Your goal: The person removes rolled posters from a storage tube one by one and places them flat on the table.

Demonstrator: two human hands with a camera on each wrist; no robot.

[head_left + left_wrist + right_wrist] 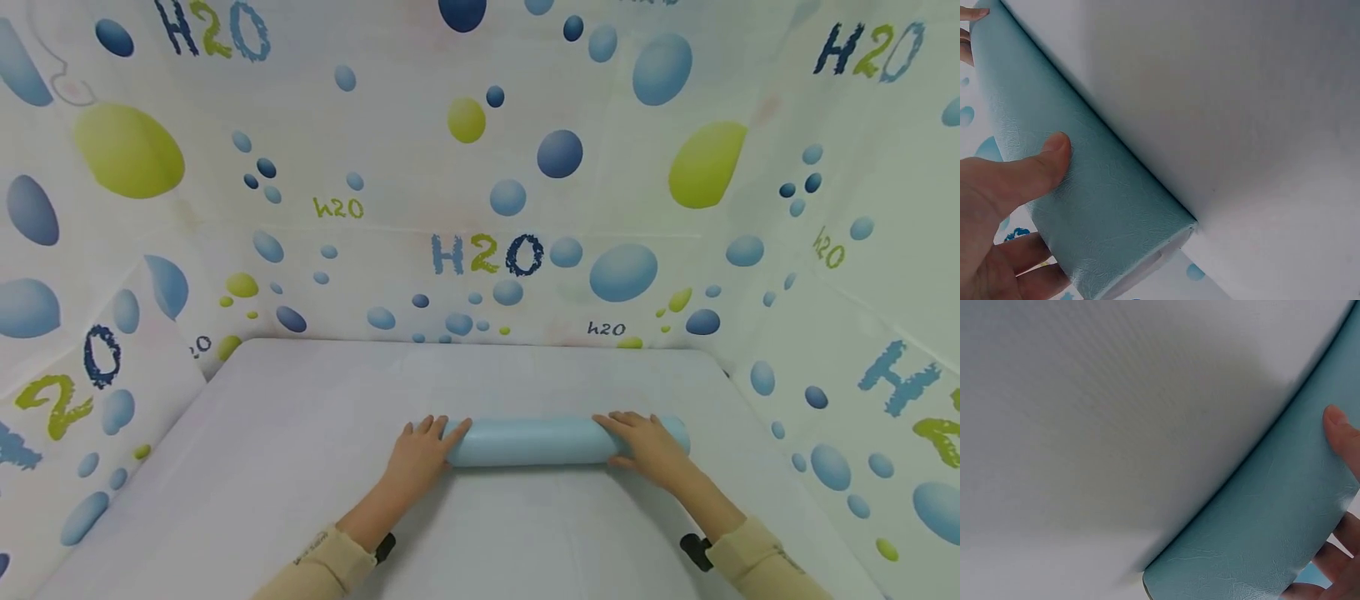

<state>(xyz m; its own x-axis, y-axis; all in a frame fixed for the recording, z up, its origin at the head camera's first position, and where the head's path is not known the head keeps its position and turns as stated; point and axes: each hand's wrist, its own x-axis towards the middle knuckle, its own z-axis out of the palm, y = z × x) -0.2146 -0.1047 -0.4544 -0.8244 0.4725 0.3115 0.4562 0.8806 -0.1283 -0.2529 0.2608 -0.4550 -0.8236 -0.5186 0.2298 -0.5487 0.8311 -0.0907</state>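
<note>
A light-blue roll of wrinkled, leather-like sheet point(532, 442) lies crosswise on the white table. Its left end, in the left wrist view, shows a pale inside edge point(1154, 265). My left hand point(420, 458) grips the roll near that end, the thumb point(1050, 164) on its near side and the fingers round the far side. Close to the other end, my right hand point(651, 450) holds it in the same way, with its thumb point(1338, 428) on the blue surface and fingertips curled at the far edge. The roll's underside is hidden.
The white tabletop point(300, 417) spreads around the roll. Behind it and on both sides hangs a white curtain point(405, 167) printed with blue and green drops and "H2O" lettering. A dark strap piece point(696, 552) sits by the right sleeve, another point(385, 547) by the left.
</note>
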